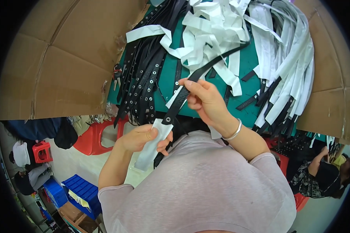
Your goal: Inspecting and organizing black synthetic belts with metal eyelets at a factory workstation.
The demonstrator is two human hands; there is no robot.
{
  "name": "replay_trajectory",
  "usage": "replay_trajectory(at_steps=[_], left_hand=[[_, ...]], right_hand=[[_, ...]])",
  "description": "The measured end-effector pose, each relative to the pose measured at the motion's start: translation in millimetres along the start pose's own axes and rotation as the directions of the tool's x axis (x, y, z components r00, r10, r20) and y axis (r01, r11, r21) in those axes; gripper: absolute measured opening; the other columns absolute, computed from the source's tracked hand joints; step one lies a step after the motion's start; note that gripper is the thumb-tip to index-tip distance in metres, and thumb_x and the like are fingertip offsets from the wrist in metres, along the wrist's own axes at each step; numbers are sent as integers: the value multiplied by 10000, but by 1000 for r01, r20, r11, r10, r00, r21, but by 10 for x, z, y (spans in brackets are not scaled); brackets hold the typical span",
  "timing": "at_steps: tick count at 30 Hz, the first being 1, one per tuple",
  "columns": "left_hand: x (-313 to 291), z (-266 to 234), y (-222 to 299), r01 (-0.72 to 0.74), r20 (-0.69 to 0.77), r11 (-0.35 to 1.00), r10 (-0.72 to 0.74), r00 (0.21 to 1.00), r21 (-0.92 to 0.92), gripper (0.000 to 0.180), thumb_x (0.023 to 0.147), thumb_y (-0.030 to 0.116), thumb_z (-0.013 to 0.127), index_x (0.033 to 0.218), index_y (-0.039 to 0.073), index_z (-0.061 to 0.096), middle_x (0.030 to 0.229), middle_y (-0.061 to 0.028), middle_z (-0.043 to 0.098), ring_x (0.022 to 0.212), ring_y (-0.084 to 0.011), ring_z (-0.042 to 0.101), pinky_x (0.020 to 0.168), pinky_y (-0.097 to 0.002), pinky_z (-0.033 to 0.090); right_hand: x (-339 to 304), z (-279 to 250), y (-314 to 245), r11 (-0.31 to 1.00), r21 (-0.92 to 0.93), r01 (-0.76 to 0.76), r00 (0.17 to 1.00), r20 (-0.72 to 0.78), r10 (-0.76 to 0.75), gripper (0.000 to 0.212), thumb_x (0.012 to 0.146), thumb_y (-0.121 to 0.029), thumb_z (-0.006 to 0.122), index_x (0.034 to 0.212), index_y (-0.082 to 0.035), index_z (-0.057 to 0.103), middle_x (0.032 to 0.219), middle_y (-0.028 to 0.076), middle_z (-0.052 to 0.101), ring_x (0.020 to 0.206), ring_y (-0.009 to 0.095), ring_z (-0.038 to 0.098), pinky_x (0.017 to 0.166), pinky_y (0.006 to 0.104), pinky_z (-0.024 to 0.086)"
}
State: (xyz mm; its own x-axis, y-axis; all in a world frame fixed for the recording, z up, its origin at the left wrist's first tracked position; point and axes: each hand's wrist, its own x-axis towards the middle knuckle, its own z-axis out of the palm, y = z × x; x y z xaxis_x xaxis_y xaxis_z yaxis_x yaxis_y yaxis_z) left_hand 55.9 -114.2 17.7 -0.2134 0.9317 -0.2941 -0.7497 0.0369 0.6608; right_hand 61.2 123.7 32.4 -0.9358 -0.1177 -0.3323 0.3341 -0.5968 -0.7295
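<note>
- A long black leather strap with a metal eyelet (181,98) stretches from the lap up over the green cutting mat (168,75).
- The right hand (203,98) pinches the strap near its middle, fingers closed on it.
- The left hand (140,136) clamps the strap's lower end together with a white backing strip (153,144).
- Left of the strap, a pile of studded black belts (144,73) hangs off the mat.
- Above, loose white strips (214,29) lie tangled.
- Brown cardboard sheets (62,62) flank the mat.
</note>
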Motion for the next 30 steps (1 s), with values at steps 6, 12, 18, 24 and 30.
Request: replay_trajectory(at_steps=[6,12,18,24,30], left_hand=[[196,24,108,-18,118,999,22,993,-36,596,888,492,505,1043,-82,488,799,-52,484,731,-136,511,798,-449,525],[253,9,124,56,181,997,-44,982,-61,565,891,512,484,1074,-23,486,835,-16,473,778,-110,500,862,-403,492],[339,15,151,54,231,997,-39,972,-61,576,896,507,478,1088,-36,481,850,-32,473,790,-121,498,880,-421,481],[438,51,265,22,242,1000,-18,970,-15,589,899,512,466,1106,-39,477,857,-39,480,793,-125,489,893,-428,470],[392,20,212,38,213,998,-28,977,-46,586,901,505,466,1109,-43,477,851,-39,485,796,-132,490,896,-427,463]], right_hand=[[-172,67,100,925,-361,115,981,190,-47,248,867,-197,622,1041,-24,658,703,-40,543,584,17,389,496,188,306],[-154,-3,-65,936,-347,61,998,31,-53,261,860,-194,633,1049,-14,648,798,-21,616,610,15,439,524,184,331],[-40,-241,-163,998,67,-3,1000,24,1,270,876,-212,618,1020,16,626,812,6,598,607,30,446,510,178,339],[-236,-93,13,889,-411,201,952,296,-79,242,850,-206,659,983,-5,669,857,29,644,709,3,473,523,190,343],[-39,-267,-299,992,60,109,989,-104,-102,222,872,-204,607,974,-8,625,803,-8,593,651,37,457,495,186,300]])
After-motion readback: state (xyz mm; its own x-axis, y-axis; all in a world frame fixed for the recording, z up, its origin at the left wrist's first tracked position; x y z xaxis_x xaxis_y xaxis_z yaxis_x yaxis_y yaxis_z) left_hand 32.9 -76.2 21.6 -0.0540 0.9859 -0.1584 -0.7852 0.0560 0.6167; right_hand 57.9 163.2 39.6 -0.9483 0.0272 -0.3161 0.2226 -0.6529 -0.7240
